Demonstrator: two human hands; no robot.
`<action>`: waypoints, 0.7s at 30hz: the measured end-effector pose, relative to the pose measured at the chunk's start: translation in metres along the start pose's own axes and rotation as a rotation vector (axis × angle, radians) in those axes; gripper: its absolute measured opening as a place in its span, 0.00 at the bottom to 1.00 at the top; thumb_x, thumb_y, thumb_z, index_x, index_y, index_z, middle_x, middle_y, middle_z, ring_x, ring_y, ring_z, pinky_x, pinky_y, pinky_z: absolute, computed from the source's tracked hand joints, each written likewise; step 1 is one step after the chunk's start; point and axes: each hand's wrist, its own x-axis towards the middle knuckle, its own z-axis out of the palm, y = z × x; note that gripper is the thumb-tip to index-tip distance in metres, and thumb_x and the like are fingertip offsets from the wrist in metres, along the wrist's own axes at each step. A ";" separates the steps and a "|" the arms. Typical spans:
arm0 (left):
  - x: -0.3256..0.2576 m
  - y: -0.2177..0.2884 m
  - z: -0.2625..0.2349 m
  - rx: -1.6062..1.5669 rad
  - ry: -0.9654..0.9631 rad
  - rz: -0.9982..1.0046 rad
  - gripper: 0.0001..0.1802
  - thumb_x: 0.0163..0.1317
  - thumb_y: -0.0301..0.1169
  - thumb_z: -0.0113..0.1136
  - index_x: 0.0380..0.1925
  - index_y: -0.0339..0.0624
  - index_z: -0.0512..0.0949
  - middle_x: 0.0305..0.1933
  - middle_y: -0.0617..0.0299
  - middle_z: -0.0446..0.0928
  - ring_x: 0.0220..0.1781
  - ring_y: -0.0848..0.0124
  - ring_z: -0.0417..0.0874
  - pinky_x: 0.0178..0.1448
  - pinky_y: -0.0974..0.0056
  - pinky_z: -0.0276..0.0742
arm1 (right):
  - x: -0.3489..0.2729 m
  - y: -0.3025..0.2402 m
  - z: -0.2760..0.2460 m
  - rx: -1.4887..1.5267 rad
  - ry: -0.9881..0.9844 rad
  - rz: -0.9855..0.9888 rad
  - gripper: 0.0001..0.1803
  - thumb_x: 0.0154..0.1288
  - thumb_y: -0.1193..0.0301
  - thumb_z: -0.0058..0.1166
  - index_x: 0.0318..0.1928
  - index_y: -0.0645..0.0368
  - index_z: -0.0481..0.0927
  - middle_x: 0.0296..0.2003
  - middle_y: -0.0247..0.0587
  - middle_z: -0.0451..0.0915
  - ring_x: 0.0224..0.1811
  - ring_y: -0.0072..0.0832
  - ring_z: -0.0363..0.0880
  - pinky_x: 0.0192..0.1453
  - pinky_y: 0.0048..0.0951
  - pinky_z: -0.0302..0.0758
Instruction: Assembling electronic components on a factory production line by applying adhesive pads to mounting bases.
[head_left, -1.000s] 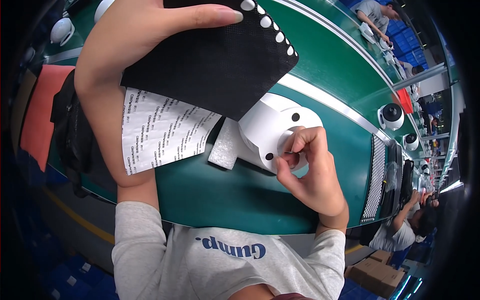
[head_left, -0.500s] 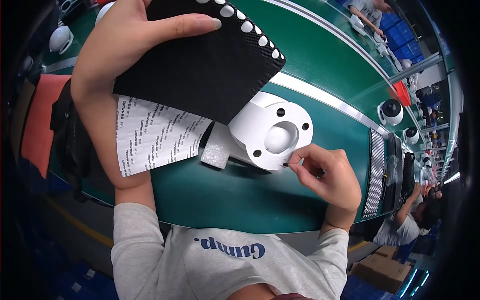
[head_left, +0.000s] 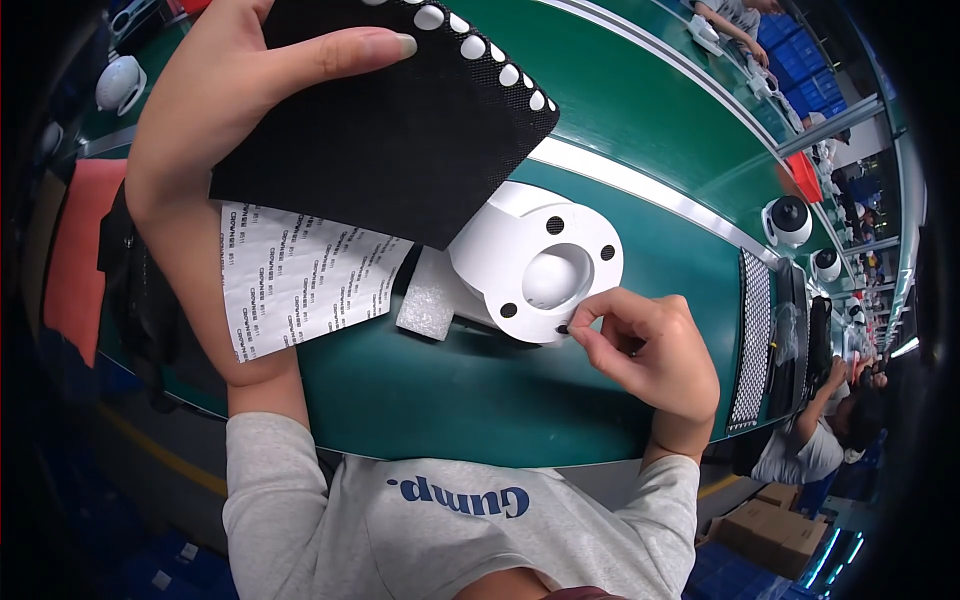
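left hand (head_left: 215, 95) holds black sheet (head_left: 400, 140); right hand (head_left: 645, 345) pinches white housing (head_left: 535, 265).

Open green belt (head_left: 450, 400) lies below the white housing (head_left: 535, 265) (near the right hand (head_left: 650, 350)), while the black sheet (head_left: 400, 140) overhangs its upper left.

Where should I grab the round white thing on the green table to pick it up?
Probably by the outer rim of the white round part, from above, fingers on opposite sides. Its flat round face points up, and the rim is bare except where the right hand pinches it.

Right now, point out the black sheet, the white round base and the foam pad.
black sheet (head_left: 400, 140), head view, middle of its face
white round base (head_left: 520, 285), head view, flat top ring
foam pad (head_left: 428, 300), head view, centre
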 end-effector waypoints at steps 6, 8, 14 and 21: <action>0.003 0.005 -0.001 0.001 -0.006 -0.001 0.10 0.51 0.28 0.57 0.32 0.34 0.75 0.27 0.62 0.77 0.27 0.78 0.77 0.32 0.76 0.72 | -0.001 -0.004 0.000 -0.049 0.022 -0.001 0.02 0.48 0.80 0.54 0.25 0.64 0.75 0.07 0.30 0.64 0.09 0.11 0.59 0.14 0.15 0.53; 0.004 0.006 -0.002 0.006 -0.004 -0.002 0.10 0.52 0.28 0.57 0.32 0.34 0.75 0.27 0.62 0.77 0.27 0.78 0.77 0.32 0.76 0.72 | 0.000 -0.007 0.002 -0.063 0.043 -0.017 0.02 0.48 0.80 0.55 0.25 0.63 0.75 0.07 0.30 0.64 0.09 0.11 0.58 0.14 0.15 0.53; 0.003 0.005 -0.007 0.006 -0.022 -0.035 0.10 0.52 0.29 0.57 0.32 0.34 0.75 0.27 0.63 0.77 0.28 0.78 0.77 0.33 0.76 0.72 | 0.001 -0.009 0.007 -0.074 0.081 -0.015 0.02 0.48 0.79 0.55 0.24 0.62 0.76 0.07 0.30 0.64 0.08 0.11 0.59 0.14 0.15 0.53; 0.003 0.002 -0.006 -0.007 -0.036 0.000 0.11 0.52 0.30 0.58 0.33 0.34 0.75 0.28 0.63 0.77 0.28 0.78 0.77 0.34 0.76 0.72 | 0.000 -0.010 0.009 -0.099 0.071 0.017 0.05 0.46 0.80 0.56 0.20 0.62 0.73 0.08 0.30 0.65 0.09 0.11 0.60 0.14 0.14 0.54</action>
